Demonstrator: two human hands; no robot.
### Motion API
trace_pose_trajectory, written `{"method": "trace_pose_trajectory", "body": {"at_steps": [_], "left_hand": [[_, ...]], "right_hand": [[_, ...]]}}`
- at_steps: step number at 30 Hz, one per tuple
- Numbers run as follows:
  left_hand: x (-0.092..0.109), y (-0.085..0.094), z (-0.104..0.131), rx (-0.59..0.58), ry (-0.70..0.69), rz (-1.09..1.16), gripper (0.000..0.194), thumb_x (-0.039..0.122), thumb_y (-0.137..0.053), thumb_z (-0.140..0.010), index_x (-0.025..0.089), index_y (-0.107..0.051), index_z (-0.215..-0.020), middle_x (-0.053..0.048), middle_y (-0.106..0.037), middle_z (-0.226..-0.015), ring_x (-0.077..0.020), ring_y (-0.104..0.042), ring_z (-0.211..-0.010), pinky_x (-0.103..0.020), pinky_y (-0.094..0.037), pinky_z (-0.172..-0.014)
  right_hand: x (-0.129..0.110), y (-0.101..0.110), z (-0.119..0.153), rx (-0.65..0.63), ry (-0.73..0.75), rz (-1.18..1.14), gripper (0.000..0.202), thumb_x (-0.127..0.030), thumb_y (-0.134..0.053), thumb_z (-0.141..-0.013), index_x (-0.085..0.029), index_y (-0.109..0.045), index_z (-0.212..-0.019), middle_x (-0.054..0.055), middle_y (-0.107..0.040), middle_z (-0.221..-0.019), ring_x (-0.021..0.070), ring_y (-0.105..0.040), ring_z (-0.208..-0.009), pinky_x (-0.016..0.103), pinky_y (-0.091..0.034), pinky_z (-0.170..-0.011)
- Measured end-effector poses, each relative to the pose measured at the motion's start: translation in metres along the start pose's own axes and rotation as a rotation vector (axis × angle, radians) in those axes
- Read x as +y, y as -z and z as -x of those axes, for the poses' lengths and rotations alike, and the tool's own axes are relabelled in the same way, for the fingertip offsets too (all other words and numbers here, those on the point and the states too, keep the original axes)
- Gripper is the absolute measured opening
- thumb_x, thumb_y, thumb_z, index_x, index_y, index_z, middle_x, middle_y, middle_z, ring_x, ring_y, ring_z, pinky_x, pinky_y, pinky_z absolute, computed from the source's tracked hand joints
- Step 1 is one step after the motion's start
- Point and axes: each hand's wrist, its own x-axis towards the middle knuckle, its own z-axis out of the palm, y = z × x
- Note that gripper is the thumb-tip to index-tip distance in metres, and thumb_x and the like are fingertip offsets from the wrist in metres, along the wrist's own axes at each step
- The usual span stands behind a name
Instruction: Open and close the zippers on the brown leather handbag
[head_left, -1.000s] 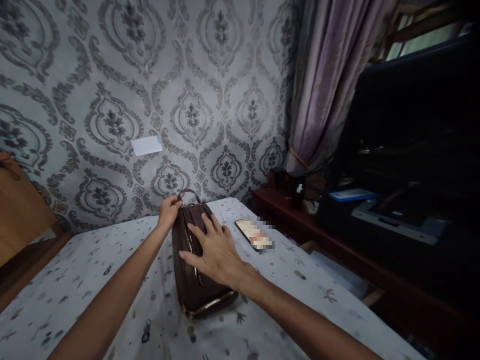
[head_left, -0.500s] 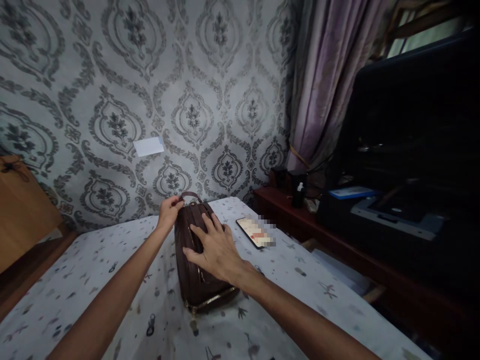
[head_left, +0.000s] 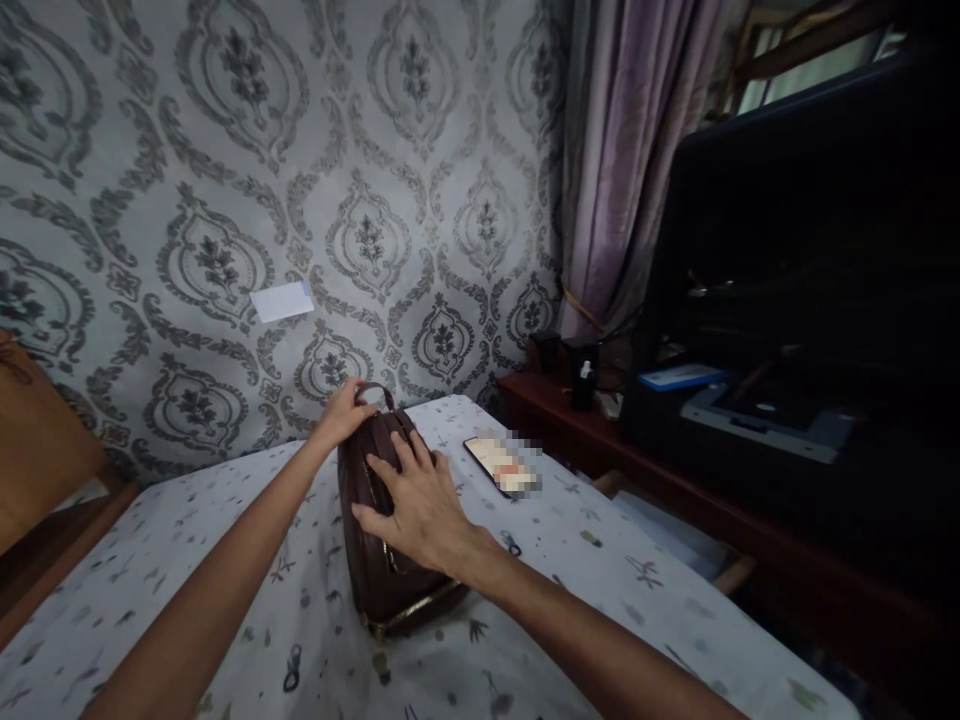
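A dark brown leather bag (head_left: 360,535) with gold zips lies on a bed covered by a white patterned sheet (head_left: 255,600). Its short carry handle (head_left: 376,390) arches up at the far end. My left hand (head_left: 346,412) is closed on the bag's far left corner, beside the handle; its fingertips are partly hidden. Spread flat across the front of the bag, my right hand (head_left: 420,500) presses on it with fingers apart. Just right of the bag lies a phone (head_left: 491,463) with a lit screen, partly blurred out.
Patterned wallpaper (head_left: 367,235) rises behind the bed, with a white card (head_left: 282,301) on it. A dark red wooden ledge (head_left: 547,415) runs along the right, holding a small black bottle (head_left: 583,385). A wooden headboard-like panel (head_left: 45,450) stands left.
The view has shifted slightly right. My left hand has changed its grip a little at the bag's far corner by the handle. My right hand stays spread on the bag.
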Motion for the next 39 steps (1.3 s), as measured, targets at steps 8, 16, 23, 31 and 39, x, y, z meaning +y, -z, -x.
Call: {"method": "trace_pose_trajectory", "body": {"at_steps": [8,16,23,31,39], "left_hand": [[0.016,-0.024,-0.033,-0.173,-0.043,-0.138,0.021,0.028,-0.070,-0.057,0.018,-0.065,-0.074,0.003,-0.058,-0.060,-0.0150,-0.052,-0.061,-0.024,-0.036,-0.059],[0.015,-0.030,-0.026,-0.100,-0.001,-0.058,0.016,0.030,-0.063,-0.062,0.017,-0.055,-0.057,0.004,-0.054,-0.053,-0.0127,-0.049,-0.054,-0.024,-0.034,-0.056],[0.023,-0.028,-0.011,-0.034,-0.016,-0.016,0.017,0.033,-0.063,-0.061,0.018,-0.055,-0.060,0.004,-0.051,-0.054,-0.0125,-0.045,-0.056,-0.025,-0.031,-0.055],[0.038,-0.021,0.011,-0.066,-0.082,0.050,0.019,0.036,-0.062,-0.063,0.018,-0.055,-0.061,0.005,-0.048,-0.056,-0.0120,-0.042,-0.058,-0.024,-0.032,-0.056],[0.041,-0.016,0.019,-0.082,-0.114,0.068,0.022,0.035,-0.065,-0.064,0.017,-0.054,-0.060,0.005,-0.046,-0.055,-0.0115,-0.041,-0.059,-0.024,-0.032,-0.057]], "right_hand": [[0.005,-0.004,0.003,0.001,0.029,-0.069,0.082,-0.068,-0.058,-0.079,-0.019,-0.045,-0.143,0.024,-0.024,-0.157,0.0383,-0.014,-0.147,0.065,-0.019,-0.110],[0.004,-0.004,0.002,-0.011,0.036,-0.074,0.082,-0.068,-0.056,-0.081,-0.015,-0.045,-0.143,0.028,-0.028,-0.154,0.0371,-0.019,-0.146,0.062,-0.017,-0.112],[0.006,-0.007,0.002,0.005,0.054,-0.053,0.082,-0.070,-0.053,-0.082,-0.014,-0.047,-0.141,0.029,-0.029,-0.153,0.0380,-0.021,-0.145,0.062,-0.018,-0.112],[0.007,-0.011,0.002,0.046,0.065,-0.011,0.078,-0.070,-0.052,-0.082,-0.017,-0.048,-0.139,0.025,-0.031,-0.154,0.0359,-0.023,-0.145,0.061,-0.020,-0.111],[0.008,-0.011,0.001,0.072,0.070,-0.009,0.078,-0.070,-0.053,-0.081,-0.018,-0.048,-0.139,0.024,-0.033,-0.153,0.0366,-0.024,-0.144,0.061,-0.022,-0.110]]}}
